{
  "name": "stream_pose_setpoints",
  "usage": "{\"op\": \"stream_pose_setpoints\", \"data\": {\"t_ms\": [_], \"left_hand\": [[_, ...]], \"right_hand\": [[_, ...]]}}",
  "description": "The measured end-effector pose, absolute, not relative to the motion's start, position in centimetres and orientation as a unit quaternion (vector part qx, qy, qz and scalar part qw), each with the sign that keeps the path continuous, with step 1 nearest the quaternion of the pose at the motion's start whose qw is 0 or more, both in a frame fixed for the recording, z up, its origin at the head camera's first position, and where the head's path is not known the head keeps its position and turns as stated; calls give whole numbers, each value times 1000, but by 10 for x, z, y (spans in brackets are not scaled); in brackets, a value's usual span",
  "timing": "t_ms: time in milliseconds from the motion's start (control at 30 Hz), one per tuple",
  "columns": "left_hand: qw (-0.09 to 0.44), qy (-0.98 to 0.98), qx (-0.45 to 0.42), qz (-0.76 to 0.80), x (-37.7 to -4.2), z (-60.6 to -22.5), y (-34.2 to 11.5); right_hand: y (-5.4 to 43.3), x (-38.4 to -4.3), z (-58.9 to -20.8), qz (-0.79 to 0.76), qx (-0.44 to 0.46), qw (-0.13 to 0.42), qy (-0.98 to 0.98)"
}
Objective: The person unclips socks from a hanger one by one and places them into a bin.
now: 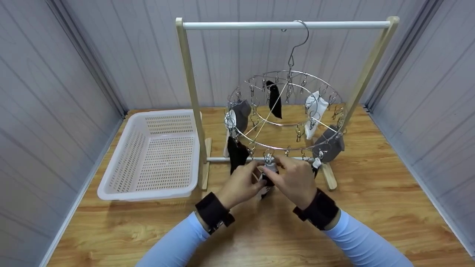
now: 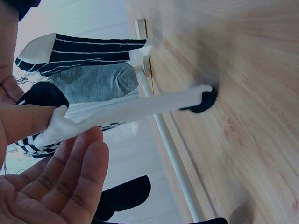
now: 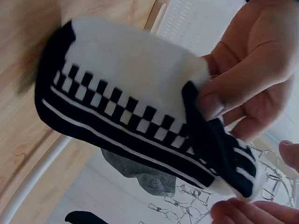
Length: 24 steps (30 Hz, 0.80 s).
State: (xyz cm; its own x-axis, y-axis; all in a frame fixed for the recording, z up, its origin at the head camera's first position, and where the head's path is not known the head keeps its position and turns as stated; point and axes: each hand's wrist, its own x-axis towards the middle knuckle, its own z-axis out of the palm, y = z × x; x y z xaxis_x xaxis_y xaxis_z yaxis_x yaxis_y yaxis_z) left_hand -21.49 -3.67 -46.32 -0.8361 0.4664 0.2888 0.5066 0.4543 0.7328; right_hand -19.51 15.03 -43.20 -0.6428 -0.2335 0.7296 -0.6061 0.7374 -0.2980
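Observation:
A white-and-black ankle sock (image 3: 121, 107) with a checkered band and stripes hangs low at the front of the round clip hanger (image 1: 282, 148). My left hand (image 1: 241, 183) pinches it near the cuff; the thumb (image 3: 212, 105) presses its side in the right wrist view. At the cuff, just under a metal clip (image 1: 268, 157), is my right hand (image 1: 297, 180). Its fingertips touch the cuff, but its grip is partly hidden. In the left wrist view a striped dark sock (image 2: 93, 51) and a grey sock (image 2: 100, 81) hang close behind the hands.
The hanger hooks over the white rail (image 1: 241, 25) of a wooden stand (image 1: 193, 96). Around its ring hang black socks (image 1: 274, 100), a white sock (image 1: 315, 111), grey socks (image 1: 330, 144) and bare clips. A white basket (image 1: 148, 194) stands on the wooden table (image 1: 371, 215) at left.

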Motion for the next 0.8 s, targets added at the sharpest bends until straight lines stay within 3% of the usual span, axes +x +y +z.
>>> {"op": "stream_pose_setpoints", "data": {"t_ms": [233,367,800], "left_hand": [[28,-862,-283,-420,-213,-463,-37],[20,-862,-288,-416,-213,-462,-39],[-25,-838,-304,-453,-219,-465,-46]], "right_hand": [[144,-204,-430,275,224,387,-851],[143,-206,-429,293,218,378,-851],[144,-207,-420,464,161,200,-848]]}}
